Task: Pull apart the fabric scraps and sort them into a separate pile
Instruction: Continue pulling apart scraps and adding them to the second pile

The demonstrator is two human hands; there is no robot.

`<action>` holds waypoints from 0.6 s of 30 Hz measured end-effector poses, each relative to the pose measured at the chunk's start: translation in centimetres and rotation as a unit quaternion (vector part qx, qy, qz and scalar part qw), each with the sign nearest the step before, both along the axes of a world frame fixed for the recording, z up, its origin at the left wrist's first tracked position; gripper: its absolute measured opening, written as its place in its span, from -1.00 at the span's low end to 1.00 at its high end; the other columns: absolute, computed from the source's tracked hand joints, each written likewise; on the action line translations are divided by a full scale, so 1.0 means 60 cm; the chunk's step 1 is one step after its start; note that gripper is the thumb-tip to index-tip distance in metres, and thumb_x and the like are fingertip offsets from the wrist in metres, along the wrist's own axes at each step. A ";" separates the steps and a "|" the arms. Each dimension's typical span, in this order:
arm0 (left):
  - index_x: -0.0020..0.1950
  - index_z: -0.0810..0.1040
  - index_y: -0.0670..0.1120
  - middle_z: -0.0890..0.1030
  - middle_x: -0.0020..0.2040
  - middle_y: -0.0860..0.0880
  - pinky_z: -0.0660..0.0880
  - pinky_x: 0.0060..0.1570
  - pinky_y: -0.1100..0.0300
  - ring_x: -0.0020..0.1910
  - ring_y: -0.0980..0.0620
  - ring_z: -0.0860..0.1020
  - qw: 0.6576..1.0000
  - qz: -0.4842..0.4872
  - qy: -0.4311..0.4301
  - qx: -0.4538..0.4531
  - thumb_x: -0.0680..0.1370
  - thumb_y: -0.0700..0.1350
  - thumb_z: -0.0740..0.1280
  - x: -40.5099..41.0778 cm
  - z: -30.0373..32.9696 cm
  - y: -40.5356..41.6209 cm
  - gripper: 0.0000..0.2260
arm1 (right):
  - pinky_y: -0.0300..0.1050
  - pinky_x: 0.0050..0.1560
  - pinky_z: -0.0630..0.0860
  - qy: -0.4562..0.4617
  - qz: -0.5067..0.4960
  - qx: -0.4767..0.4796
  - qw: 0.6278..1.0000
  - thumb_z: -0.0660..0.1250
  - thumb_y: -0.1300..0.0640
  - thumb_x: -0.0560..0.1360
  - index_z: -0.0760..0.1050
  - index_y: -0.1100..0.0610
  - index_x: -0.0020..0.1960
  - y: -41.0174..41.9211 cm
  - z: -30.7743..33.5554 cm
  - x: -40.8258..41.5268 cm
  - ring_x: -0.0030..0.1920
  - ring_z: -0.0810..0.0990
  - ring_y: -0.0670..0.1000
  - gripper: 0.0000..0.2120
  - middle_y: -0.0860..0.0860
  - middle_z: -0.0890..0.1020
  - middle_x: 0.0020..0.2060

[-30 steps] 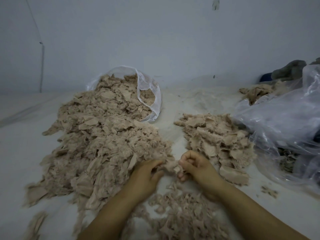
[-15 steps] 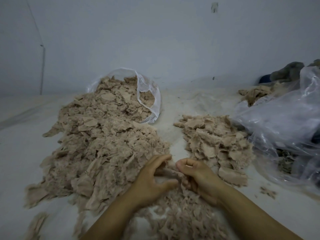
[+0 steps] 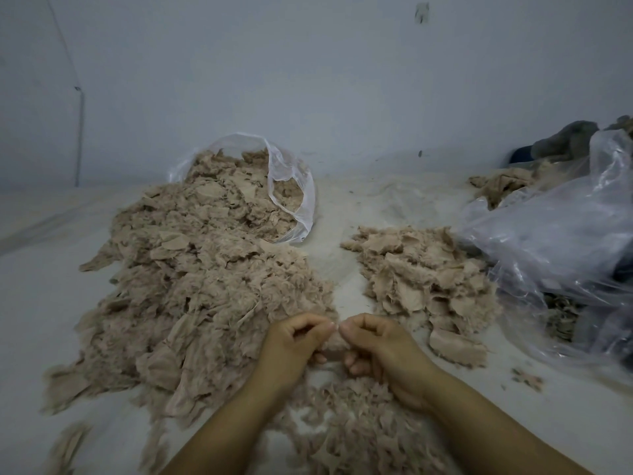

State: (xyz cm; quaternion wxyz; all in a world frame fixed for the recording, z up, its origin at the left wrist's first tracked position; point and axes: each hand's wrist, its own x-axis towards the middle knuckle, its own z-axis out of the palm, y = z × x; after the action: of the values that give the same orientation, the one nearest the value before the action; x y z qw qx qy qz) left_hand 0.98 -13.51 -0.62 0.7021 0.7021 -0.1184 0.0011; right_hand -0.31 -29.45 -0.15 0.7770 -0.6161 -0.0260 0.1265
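A big heap of beige fabric scraps (image 3: 191,289) spills out of a clear plastic bag (image 3: 291,186) on the left. A smaller pile of scraps (image 3: 424,275) lies to the right of it. Loose scraps (image 3: 356,430) lie under my forearms. My left hand (image 3: 291,347) and my right hand (image 3: 380,347) meet between the two piles, knuckles up and fingers curled. Together they pinch one small beige scrap (image 3: 335,344), which shows between the thumbs and fingers.
A large crumpled clear plastic bag (image 3: 561,241) fills the right side, with more cloth (image 3: 500,183) and a grey bundle (image 3: 565,138) behind it. A white sheet (image 3: 41,286) covers the surface, and a pale wall (image 3: 308,80) rises behind. A few stray bits (image 3: 527,378) lie right of my arm.
My left hand has come off the big heap and curled its fingers. Both hands now pinch the same scrap, close together, slightly farther from me than before.
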 end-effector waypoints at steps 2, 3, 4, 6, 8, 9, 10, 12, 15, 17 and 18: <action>-0.18 0.64 -0.12 0.63 -0.29 0.00 0.51 -0.34 0.31 -0.35 0.14 0.57 1.000 -0.012 0.009 0.013 0.46 -0.30 0.40 -0.001 -0.002 -0.002 -0.90 | -0.24 -0.43 0.53 -0.011 -0.048 -0.003 0.999 0.37 0.28 0.48 0.51 0.23 -0.10 0.001 -0.004 0.002 -0.47 0.54 -0.04 -0.96 0.09 0.58 -0.43; -0.19 0.63 -0.11 0.62 -0.28 -0.01 0.51 -0.30 0.29 -0.33 0.12 0.56 0.999 -0.020 0.020 0.023 0.44 -0.32 0.42 -0.001 -0.002 -0.001 -0.89 | -0.21 -0.40 0.55 -0.016 -0.067 0.003 0.998 0.35 0.34 0.48 0.50 0.24 -0.07 0.000 -0.005 0.003 -0.45 0.55 -0.03 -0.93 0.11 0.59 -0.41; -0.20 0.62 -0.11 0.60 -0.27 -0.04 0.51 -0.26 0.26 -0.30 0.10 0.55 0.999 -0.029 0.024 0.037 0.42 -0.33 0.44 -0.001 -0.003 0.000 -0.88 | -0.18 -0.35 0.58 -0.021 -0.078 0.015 0.997 0.35 0.39 0.47 0.49 0.23 -0.03 0.000 -0.006 0.004 -0.42 0.57 -0.01 -0.87 0.12 0.61 -0.37; -0.19 0.57 -0.11 0.52 -0.27 -0.04 0.48 -0.25 0.26 -0.29 0.11 0.49 0.997 -0.033 0.021 0.065 0.40 -0.32 0.47 -0.001 -0.005 0.003 -0.85 | -0.13 -0.25 0.60 -0.032 -0.094 0.041 0.994 0.34 0.45 0.44 0.47 0.21 0.05 0.001 -0.006 0.005 -0.32 0.62 0.02 -0.75 0.12 0.64 -0.26; -0.15 0.53 -0.13 0.47 -0.28 -0.01 0.45 -0.30 0.31 -0.33 0.16 0.45 0.997 -0.029 0.016 0.067 0.38 -0.32 0.48 0.000 -0.006 0.003 -0.82 | -0.13 -0.20 0.60 -0.047 -0.094 0.053 0.993 0.41 0.40 0.40 0.47 0.18 0.13 0.003 -0.007 0.005 -0.22 0.66 0.02 -0.66 0.10 0.67 -0.17; -0.13 0.53 -0.14 0.47 -0.28 -0.01 0.45 -0.30 0.32 -0.34 0.17 0.46 0.997 -0.029 0.016 0.065 0.38 -0.33 0.47 0.000 -0.006 0.003 -0.81 | -0.12 -0.18 0.60 -0.047 -0.087 0.055 0.994 0.46 0.32 0.36 0.46 0.17 0.15 0.005 -0.008 0.004 -0.19 0.67 0.03 -0.60 0.09 0.69 -0.17; -0.11 0.52 -0.15 0.47 -0.28 -0.02 0.46 -0.30 0.32 -0.34 0.17 0.47 0.997 -0.030 0.015 0.065 0.38 -0.34 0.47 0.001 -0.006 0.003 -0.81 | -0.09 -0.16 0.60 -0.040 -0.079 0.054 0.995 0.50 0.25 0.31 0.46 0.17 0.17 0.007 -0.009 0.003 -0.19 0.68 0.04 -0.54 0.09 0.69 -0.19; -0.10 0.53 -0.16 0.48 -0.30 -0.01 0.47 -0.32 0.33 -0.36 0.19 0.48 0.997 -0.033 0.014 0.063 0.37 -0.36 0.47 0.000 -0.005 0.002 -0.80 | -0.10 -0.17 0.61 -0.021 -0.078 0.028 0.996 0.51 0.24 0.31 0.48 0.20 0.16 0.009 -0.013 0.002 -0.23 0.67 0.05 -0.55 0.12 0.68 -0.22; -0.14 0.55 -0.15 0.48 -0.34 0.03 0.45 -0.36 0.34 -0.39 0.19 0.47 0.998 -0.035 0.020 0.048 0.35 -0.35 0.49 -0.002 -0.004 0.001 -0.80 | -0.19 -0.28 0.60 -0.024 -0.104 -0.003 0.994 0.41 0.37 0.43 0.53 0.24 0.08 0.010 -0.014 0.002 -0.34 0.61 0.01 -0.76 0.13 0.62 -0.30; -0.19 0.55 -0.15 0.49 -0.31 -0.05 0.46 -0.34 0.28 -0.34 0.11 0.46 0.999 -0.030 0.026 0.028 0.35 -0.33 0.50 -0.001 -0.004 0.001 -0.82 | -0.22 -0.32 0.57 -0.031 -0.127 -0.002 0.991 0.39 0.37 0.45 0.55 0.24 0.04 0.008 -0.012 0.005 -0.39 0.59 -0.03 -0.81 0.08 0.60 -0.36; -0.22 0.54 -0.15 0.49 -0.29 -0.10 0.45 -0.31 0.24 -0.31 0.04 0.46 0.999 -0.022 0.031 0.012 0.35 -0.33 0.49 -0.001 -0.004 0.002 -0.83 | -0.22 -0.33 0.56 -0.029 -0.136 0.000 0.990 0.39 0.33 0.45 0.54 0.23 0.03 0.007 -0.010 0.006 -0.39 0.58 -0.04 -0.84 0.06 0.60 -0.37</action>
State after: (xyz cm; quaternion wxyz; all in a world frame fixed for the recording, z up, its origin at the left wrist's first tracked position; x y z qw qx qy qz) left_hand 0.92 -13.38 -0.84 0.6967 0.7075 -0.1123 -0.0377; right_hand 0.07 -29.01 -0.77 0.7862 -0.6170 0.0356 0.0013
